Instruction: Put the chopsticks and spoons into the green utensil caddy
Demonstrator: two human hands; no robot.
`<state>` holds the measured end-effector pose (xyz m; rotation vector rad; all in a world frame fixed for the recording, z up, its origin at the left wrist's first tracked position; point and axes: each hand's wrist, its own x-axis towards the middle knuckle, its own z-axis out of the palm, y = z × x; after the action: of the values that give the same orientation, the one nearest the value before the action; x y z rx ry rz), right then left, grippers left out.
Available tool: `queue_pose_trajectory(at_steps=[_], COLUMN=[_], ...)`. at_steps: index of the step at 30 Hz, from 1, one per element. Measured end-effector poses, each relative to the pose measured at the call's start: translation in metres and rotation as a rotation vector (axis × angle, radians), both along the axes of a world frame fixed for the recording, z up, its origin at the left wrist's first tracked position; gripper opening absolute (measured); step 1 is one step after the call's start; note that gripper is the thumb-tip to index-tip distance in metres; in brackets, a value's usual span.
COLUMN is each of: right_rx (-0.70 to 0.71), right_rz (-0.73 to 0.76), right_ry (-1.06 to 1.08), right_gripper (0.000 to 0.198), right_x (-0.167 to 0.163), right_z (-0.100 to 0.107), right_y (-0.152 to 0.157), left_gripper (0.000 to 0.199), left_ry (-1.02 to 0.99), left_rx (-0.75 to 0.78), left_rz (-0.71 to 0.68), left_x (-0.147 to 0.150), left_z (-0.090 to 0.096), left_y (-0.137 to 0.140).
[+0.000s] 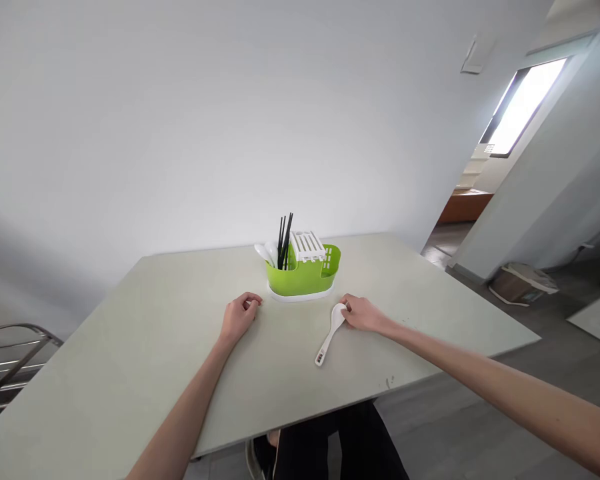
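My right hand [361,313] pinches a white spoon [326,345] by the edge of its bowl. The spoon's handle points toward the table's front edge and bears a small dark print near its end. To the left, my left hand [240,316] rests on the tabletop with its fingers curled in, nothing visible in them. Beyond both hands stands a green utensil caddy [300,283] with a white base. Black chopsticks [285,243] stand upright in its left part, beside white spoons [263,253]. A white slotted rack [307,246] sits across the caddy's top.
The pale table [145,333] reaches back to a plain wall [220,120]. A metal rack or chair [15,360] is at the far left. On the floor at right lies a cardboard box [523,285], near a doorway.
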<state>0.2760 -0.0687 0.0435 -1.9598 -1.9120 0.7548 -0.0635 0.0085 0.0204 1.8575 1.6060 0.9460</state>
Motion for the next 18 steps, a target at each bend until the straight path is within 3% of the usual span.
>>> queue_pose_trajectory(at_steps=[3,7,13,16,18], right_rx=[0.046,0.214,0.815,1.004,1.042], right_rz=[0.086,0.148,0.061,0.067,0.085], right_ry=[0.092,0.101,-0.113,-0.22,-0.32], right_gripper=[0.012,0.012,0.019,0.026,0.03], right_x=[-0.015,-0.034,-0.058,-0.07,-0.08], right_z=[0.018,0.07,0.157,0.176,0.177], right_y=[-0.002,-0.005,0.016,0.032,0.041], left_gripper=[0.029,0.029,0.028,0.028,0.027], left_ry=[0.001,-0.01,-0.012,-0.001,0.004], left_rx=[0.001,0.003,0.006,0.011,0.018], left_rz=[0.0,-0.005,-0.018,-0.022,-0.023], left_x=[0.0,0.0,0.001,0.0,0.0], left_z=[-0.002,-0.003,-0.004,-0.005,-0.006], left_y=[0.0,0.001,0.0,-0.002,-0.002])
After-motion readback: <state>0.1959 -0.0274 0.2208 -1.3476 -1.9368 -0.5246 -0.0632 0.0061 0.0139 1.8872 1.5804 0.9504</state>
